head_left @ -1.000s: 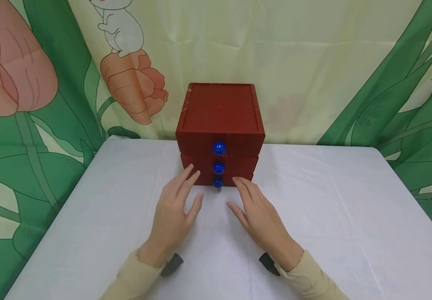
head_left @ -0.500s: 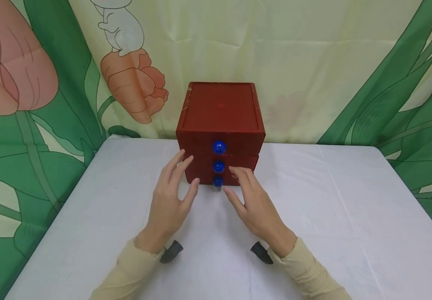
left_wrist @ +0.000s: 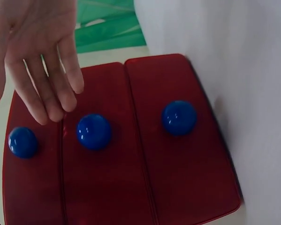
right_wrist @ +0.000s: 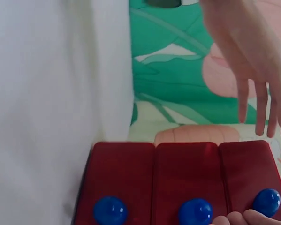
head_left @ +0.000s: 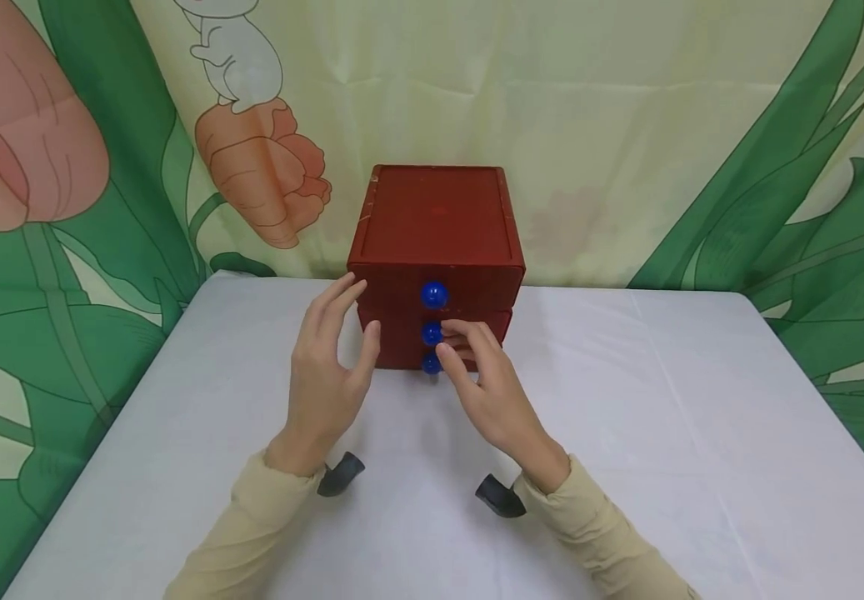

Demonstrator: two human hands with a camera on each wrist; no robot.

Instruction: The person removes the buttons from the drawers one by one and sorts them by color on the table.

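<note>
A dark red cabinet (head_left: 439,217) with three stacked drawers stands at the back middle of the table, all its drawers closed. Each drawer front carries a round blue knob: top (head_left: 434,294), middle (head_left: 431,333) and bottom (head_left: 430,363). My left hand (head_left: 322,375) hovers before the cabinet's left side, fingers extended and thumb spread, holding nothing. My right hand (head_left: 495,392) is in front of the drawers at the right, fingers slightly bent, overlapping the middle knob's edge in the head view. In the left wrist view, the right hand (left_wrist: 41,61) appears apart from the knobs.
White cloth covers the table (head_left: 626,433). Behind it hangs a printed curtain (head_left: 589,125) with a rabbit, a carrot and green leaves. A small dark device sits below each wrist, left (head_left: 341,473) and right (head_left: 501,496).
Both hands have moved forward and up towards the cabinet. The right hand has also shifted left to the knobs, and the left hand slightly left. The drawers have not moved.
</note>
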